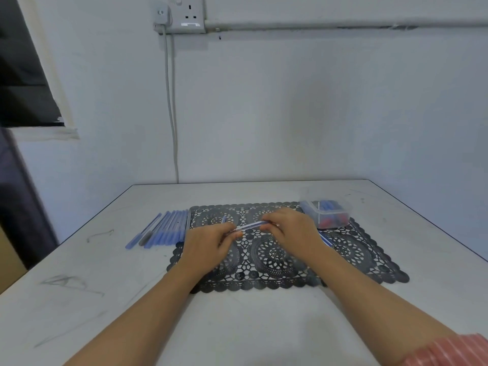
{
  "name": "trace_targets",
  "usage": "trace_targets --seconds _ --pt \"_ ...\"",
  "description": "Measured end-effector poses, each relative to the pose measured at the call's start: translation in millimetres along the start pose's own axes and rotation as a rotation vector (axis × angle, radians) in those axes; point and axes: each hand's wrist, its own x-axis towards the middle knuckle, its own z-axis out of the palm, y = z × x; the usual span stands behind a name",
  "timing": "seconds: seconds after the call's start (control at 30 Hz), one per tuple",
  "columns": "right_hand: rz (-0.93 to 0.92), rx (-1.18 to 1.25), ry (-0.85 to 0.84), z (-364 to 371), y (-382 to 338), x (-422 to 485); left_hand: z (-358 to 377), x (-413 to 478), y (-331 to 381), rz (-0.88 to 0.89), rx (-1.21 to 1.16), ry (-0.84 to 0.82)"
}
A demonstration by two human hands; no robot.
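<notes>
Lighting even, cool, diffuse; faint soft shadows on scuffed white table (105, 299); motion blur on left hand (208, 247), right hand (290, 231) and clear blue plastic pen (250, 225); wide-angle slant at dark window opening (21, 75), left edge.

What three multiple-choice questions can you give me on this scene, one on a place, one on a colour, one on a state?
1. Where does the row of blue pens lie?
A. on the table, left of the mat
B. on the floor
C. across the middle of the mat

2. What colour is the mat?
A. white
B. black
C. red

3. How is the clear pen held?
A. it lies free
B. by one hand alone
C. by the left hand and the right hand together

Answers:
1 A: the row lies on the tabletop beside the mat's left edge.
2 B: the lace mat is black.
3 C: each hand's fingers pinch one end.
</notes>
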Motion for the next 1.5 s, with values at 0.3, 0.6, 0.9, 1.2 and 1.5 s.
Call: trace_targets --seconds 0.3,0.6,0.9,1.2,1.5 --pt "-0.018 0.135 -0.080 9.4 3.8 -1.4 -3.4 -1.2 -1.4 0.018 0.012 -0.046" --pt "0.026 0.103 -0.095 12.0 2.8 -2.7 -5.1 0.1 -0.6 0.099 -0.005 -0.036" --pt "0.027 0.090 -0.186 11.8 1.5 -3.2 -6.7 2.1 -4.3 0.077 0.046 0.019" --pt "-0.037 0.129 -0.089 12.5 3.0 -3.5 -7.4 3.5 -9.7 0.029 0.057 -0.021" --pt "-0.003 0.133 -0.121 9.9 4.7 -2.6 -9.0 2.9 -15.2 -0.011 0.045 -0.035"
